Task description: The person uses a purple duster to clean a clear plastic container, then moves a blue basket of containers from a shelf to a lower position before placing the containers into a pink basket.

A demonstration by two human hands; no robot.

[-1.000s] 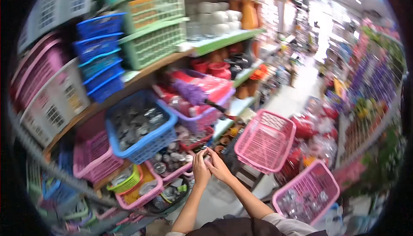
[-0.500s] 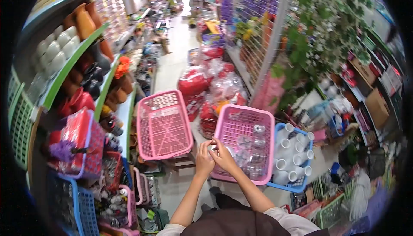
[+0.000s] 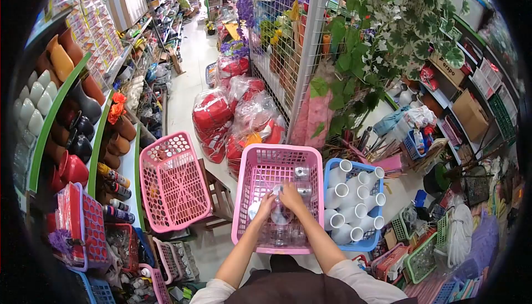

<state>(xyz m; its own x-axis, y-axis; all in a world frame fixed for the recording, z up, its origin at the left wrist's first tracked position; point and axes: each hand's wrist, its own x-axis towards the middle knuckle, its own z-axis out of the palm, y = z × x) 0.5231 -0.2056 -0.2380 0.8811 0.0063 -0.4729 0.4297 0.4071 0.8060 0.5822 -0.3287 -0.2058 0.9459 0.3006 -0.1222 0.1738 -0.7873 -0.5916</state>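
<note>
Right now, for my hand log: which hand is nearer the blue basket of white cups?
Right. The right hand is in the pink basket, on the side toward the blue basket; the left hand is beside it, farther off.

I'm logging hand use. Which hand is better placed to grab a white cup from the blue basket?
Right. The right hand sits in the pink basket on the side next to the blue basket, closer to the white cups; the left hand would probably have to cross it.
</note>
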